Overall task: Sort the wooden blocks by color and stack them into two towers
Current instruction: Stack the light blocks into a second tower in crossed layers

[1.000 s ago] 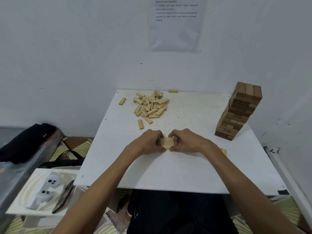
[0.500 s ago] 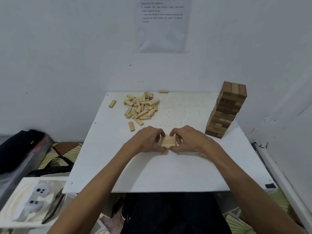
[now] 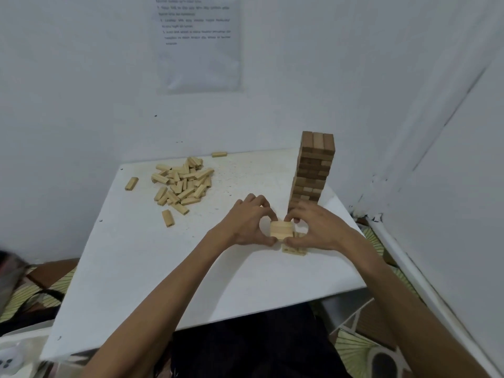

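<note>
Left hand and right hand clamp curled fingers on the light block set — long axis hand to hand — just left of, partly over, the base layer.

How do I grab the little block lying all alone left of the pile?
Pinch the lone block across its long sides, near the middle, coming from above. It lies flat on the table, apart from the pile, so both sides look free.
</note>
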Motion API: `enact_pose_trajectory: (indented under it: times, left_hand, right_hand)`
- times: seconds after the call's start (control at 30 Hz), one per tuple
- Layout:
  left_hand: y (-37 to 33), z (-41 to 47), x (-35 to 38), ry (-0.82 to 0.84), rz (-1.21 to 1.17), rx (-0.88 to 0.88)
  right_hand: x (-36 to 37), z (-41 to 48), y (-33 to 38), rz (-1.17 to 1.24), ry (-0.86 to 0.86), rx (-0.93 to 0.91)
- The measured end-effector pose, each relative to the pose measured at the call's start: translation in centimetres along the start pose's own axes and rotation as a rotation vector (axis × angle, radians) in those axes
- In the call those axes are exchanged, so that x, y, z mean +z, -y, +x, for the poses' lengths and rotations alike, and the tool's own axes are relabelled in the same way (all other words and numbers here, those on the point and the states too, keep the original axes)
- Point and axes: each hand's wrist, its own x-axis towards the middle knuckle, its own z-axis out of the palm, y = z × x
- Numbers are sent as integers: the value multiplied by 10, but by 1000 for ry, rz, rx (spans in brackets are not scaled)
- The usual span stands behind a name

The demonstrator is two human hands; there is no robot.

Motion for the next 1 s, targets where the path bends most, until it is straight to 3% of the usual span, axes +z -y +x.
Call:
enact_pose_trajectory:
  times: [1.0]
  left_hand:
    - [-24,17,16,85,-70,34]
  right_hand:
    - [14,-31,-23,113,14,129]
